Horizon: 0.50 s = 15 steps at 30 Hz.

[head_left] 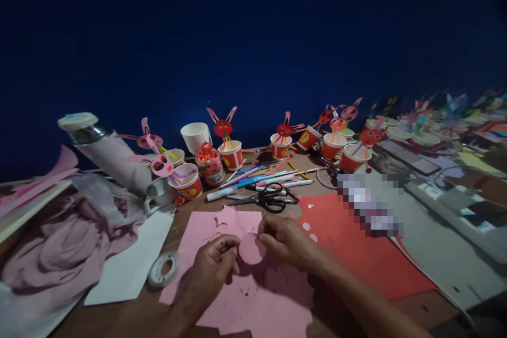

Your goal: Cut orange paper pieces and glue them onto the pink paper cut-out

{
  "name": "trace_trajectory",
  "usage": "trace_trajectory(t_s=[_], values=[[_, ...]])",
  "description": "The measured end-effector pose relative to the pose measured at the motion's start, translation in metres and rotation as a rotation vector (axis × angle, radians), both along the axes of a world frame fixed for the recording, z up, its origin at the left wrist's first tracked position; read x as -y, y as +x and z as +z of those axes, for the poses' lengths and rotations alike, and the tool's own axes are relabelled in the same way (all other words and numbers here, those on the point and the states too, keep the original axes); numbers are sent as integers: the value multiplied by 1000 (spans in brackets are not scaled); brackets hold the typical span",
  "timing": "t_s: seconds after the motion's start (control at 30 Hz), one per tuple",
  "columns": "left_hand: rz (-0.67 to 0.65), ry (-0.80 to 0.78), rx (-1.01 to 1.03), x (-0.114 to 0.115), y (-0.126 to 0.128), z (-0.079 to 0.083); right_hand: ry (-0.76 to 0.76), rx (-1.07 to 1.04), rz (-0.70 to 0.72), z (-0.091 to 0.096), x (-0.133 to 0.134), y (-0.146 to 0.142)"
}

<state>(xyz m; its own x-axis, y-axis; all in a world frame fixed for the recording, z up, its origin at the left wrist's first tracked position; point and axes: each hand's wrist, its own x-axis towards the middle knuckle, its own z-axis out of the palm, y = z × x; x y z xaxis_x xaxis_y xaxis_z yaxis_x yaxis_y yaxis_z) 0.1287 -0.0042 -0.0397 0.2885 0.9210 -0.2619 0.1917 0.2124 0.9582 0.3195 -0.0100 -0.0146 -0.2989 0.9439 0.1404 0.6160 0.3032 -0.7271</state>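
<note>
A pink paper disc (pixel 252 249) is held by its edges between my two hands, above a cut pink paper sheet (pixel 273 301). At the disc's left edge, the fingers of my left hand (pixel 216 264) are pinched closed. My right hand (pixel 287 237) grips the upper right edge between thumb and fingers. Black-handled scissors (pixel 273 198) lie just beyond the sheet, blades to the left. A red paper sheet (pixel 348 253) lies to the right, with small pink dots on its left part.
Paper cups with paper animal heads (pixel 229 154) stand along the back, near stacked white cups (pixel 196 137). Markers and sticks (pixel 261 174) lie before them. A tape roll (pixel 163 269), metal mug (pixel 158 194), flask (pixel 114 156) and crumpled cloth (pixel 67 248) are left; a power strip (pixel 455 216) is right.
</note>
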Motion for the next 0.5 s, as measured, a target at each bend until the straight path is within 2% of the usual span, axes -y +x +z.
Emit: trace_trajectory(t_s=[0.17,0.3,0.5], values=[[-5,-125,156,2,1,4,-76,-210,-45,-14,-1,-7],[-10,-221,275,3,0,4,-125,-302,-39,-16,0,-9],[-40,-170,179,4,3,2,-182,-377,-6,-11,1,-12]])
